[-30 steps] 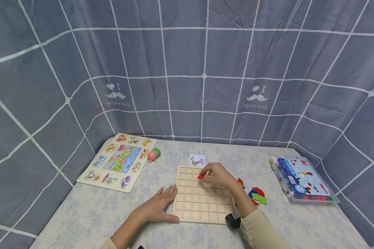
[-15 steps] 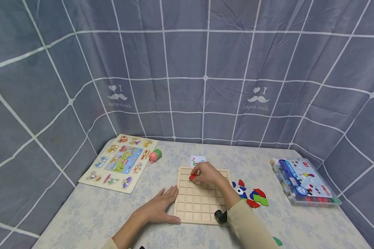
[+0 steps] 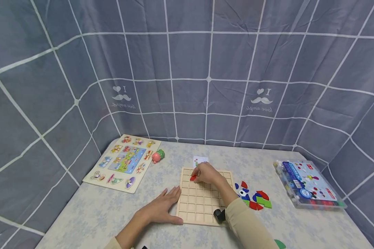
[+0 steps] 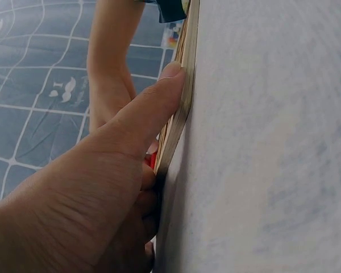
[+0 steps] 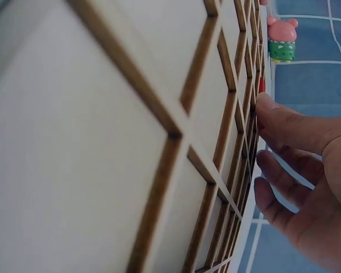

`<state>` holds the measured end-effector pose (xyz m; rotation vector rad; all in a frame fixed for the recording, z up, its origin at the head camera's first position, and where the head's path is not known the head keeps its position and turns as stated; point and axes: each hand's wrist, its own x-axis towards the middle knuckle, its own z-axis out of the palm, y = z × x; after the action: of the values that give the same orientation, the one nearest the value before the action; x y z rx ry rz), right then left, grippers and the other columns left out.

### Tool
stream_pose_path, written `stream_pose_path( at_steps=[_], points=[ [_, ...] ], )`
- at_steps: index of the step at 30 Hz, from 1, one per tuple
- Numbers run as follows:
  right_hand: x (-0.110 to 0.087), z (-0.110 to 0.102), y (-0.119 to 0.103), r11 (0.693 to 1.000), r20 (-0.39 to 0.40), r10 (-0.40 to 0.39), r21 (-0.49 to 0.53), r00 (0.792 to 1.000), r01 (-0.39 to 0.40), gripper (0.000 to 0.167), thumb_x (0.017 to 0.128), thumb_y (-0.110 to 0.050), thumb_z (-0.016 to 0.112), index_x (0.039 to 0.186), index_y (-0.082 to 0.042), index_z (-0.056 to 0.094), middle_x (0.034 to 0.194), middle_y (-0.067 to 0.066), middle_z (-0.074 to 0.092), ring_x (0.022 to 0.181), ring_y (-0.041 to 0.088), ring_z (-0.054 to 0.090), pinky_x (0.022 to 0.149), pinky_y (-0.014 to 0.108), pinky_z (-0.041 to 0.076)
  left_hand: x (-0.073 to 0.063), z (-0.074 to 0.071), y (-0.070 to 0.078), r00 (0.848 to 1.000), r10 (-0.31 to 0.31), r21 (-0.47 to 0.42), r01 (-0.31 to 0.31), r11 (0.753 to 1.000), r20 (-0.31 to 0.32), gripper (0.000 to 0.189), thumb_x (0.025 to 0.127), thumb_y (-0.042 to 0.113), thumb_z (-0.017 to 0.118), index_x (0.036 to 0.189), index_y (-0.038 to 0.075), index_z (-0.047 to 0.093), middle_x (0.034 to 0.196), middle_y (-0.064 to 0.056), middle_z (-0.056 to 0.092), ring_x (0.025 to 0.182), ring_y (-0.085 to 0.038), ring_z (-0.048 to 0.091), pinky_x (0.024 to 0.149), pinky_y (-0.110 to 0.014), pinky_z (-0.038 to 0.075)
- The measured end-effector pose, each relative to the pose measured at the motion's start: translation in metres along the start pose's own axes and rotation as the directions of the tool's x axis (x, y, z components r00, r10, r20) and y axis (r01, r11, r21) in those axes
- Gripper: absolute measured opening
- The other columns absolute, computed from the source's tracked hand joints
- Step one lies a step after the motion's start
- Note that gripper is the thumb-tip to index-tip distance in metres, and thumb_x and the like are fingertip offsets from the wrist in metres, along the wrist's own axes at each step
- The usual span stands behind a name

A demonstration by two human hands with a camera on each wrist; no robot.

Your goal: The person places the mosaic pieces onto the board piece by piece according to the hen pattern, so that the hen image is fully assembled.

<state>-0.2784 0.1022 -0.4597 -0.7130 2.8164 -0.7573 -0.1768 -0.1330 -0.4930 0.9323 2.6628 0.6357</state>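
Note:
A wooden grid board (image 3: 195,208) lies flat on the table. My right hand (image 3: 206,174) is over its far left part and pinches a red piece (image 3: 193,178) between thumb and fingertips. In the right wrist view the red piece (image 5: 262,85) shows at the board's surface, partly behind the thumb. My left hand (image 3: 162,208) rests along the board's left edge with fingers extended. Its thumb touches the board's side in the left wrist view. Behind the board lies a small pattern card (image 3: 200,160), partly covered by my right hand.
Right of the board lie loose red, blue and green pieces (image 3: 263,201). A green piece (image 3: 279,244) lies near the front. A clear plastic box (image 3: 309,185) is at far right. On the left are a picture puzzle board (image 3: 121,166) and a pink and green toy (image 3: 158,156).
My right hand has moved left across the board with the red piece, which is now lower at a far left cell. The left hand has stayed at the board's edge.

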Motion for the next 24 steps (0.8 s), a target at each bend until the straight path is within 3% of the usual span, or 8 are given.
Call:
stream_pose_path(
  at_steps=[7,15,24],
  points=[
    [0.0008,0.0017,0.0027,0.999,-0.004,-0.019,0.027,1.0,0.019,0.022,0.074,-0.009,0.083,0.096,-0.009,0.079,0.081,0.001,0.074,0.07,0.009,0.06,0.064,0.025,0.052,-0.0003,-0.0015,0.0008,1.0,-0.008,-0.005,0.008,1.0,0.01,0.111,0.077,0.065,0.069,0.153,0.0,0.023,0.162,-0.014,0.02,0.151,-0.028,0.02,0.123,-0.054,0.015],
    [-0.0051,0.0015,-0.0008,0.998,-0.004,-0.001,0.057,1.0,0.002,0.022,0.079,-0.008,0.079,0.1,-0.006,0.078,0.093,0.005,0.072,0.081,0.015,0.064,0.069,0.027,0.055,0.0005,-0.0018,0.001,0.999,-0.027,-0.014,0.027,1.0,0.022,0.112,0.076,0.066,0.069,0.154,0.001,0.022,0.163,-0.013,0.019,0.152,-0.027,0.019,0.123,-0.053,0.014],
    [-0.006,0.0024,-0.0037,1.0,-0.009,-0.002,-0.012,1.0,0.001,0.021,0.079,-0.009,0.079,0.1,-0.006,0.078,0.094,0.004,0.072,0.088,0.016,0.063,0.074,0.029,0.055,0.001,-0.0022,0.0017,1.0,-0.017,-0.022,0.018,1.0,0.019,0.111,0.076,0.065,0.07,0.153,0.0,0.024,0.162,-0.015,0.02,0.151,-0.029,0.019,0.123,-0.055,0.014]
  ],
)
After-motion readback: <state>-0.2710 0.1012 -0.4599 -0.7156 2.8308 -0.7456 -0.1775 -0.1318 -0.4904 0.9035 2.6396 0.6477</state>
